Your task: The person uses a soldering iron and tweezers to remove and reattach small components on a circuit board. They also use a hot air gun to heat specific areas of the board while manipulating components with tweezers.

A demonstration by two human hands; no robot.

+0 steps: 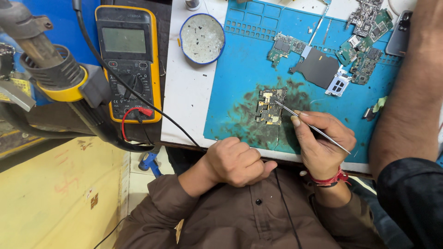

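Note:
A small phone circuit board [270, 106] lies on a stained blue work mat [240, 69]. My right hand [320, 143] grips thin metal tweezers [300, 118] whose tip rests on the board's right edge. A red thread band circles that wrist. My left hand [236, 161] is curled in a fist at the table's near edge, below and left of the board, holding nothing I can see.
A yellow multimeter [129, 60] with red and black leads sits left. A hot-air gun nozzle [50, 64] hangs at far left. A round dish [201, 38] stands behind. Several boards [364, 50] and a dark shield plate [318, 68] lie at the back right. Another person's arm [415, 101] reaches in at right.

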